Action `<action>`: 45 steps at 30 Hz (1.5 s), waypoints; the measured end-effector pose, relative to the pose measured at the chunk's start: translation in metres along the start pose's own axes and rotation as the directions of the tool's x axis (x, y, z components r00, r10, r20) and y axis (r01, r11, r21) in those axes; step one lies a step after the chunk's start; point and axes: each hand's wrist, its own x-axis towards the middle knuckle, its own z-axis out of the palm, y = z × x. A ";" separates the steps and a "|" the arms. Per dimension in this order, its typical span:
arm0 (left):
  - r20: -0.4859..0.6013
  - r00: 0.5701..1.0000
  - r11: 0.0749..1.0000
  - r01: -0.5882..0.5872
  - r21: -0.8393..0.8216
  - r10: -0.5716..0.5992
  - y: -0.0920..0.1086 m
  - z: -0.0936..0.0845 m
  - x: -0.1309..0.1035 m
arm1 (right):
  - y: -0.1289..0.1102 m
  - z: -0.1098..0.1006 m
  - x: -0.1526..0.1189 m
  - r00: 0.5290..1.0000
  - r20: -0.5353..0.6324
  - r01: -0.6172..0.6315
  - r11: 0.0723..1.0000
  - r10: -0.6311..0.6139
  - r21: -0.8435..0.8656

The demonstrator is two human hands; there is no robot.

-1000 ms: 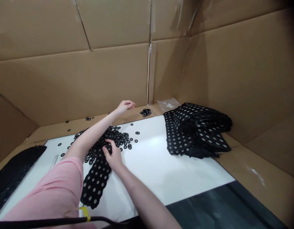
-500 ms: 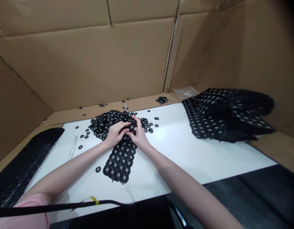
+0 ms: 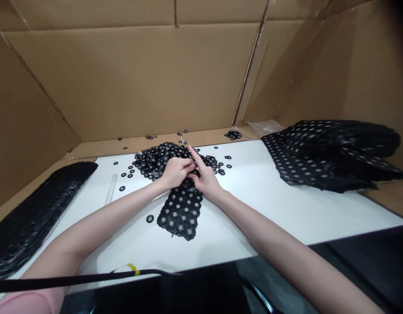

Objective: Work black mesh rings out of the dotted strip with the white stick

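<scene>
While your left hand [image 3: 176, 172] and right hand [image 3: 206, 179] meet at the dotted black strip [image 3: 181, 212], fingertips bunched (what they pinch is hidden), it lies on the white board [image 3: 247, 200], its upper end by the ring pile [image 3: 155, 161].

Bounded beyond the far edge of the white counter [image 3: 247, 205] by a tall brown cardboard wall [image 3: 139, 83], divided by dark vertical seams and horizontal creases. Enclosed beyond the left edge by a cardboard side panel [image 3: 21, 117], and beyond the right edge by a second panel [image 3: 368, 87]. Bordered along the far edge by a flat cardboard strip [image 3: 90, 149]. Fronted below the near edge by a dark surface [image 3: 368, 261]. Lit softly, with pale sheen on the counter and broad shadow near the far right corner.
</scene>
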 end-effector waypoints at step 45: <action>-0.227 0.934 0.958 -0.249 0.141 0.276 -0.021 -0.011 -0.036 | 0.010 -0.003 0.005 0.998 -0.034 -0.052 0.970 0.061 0.236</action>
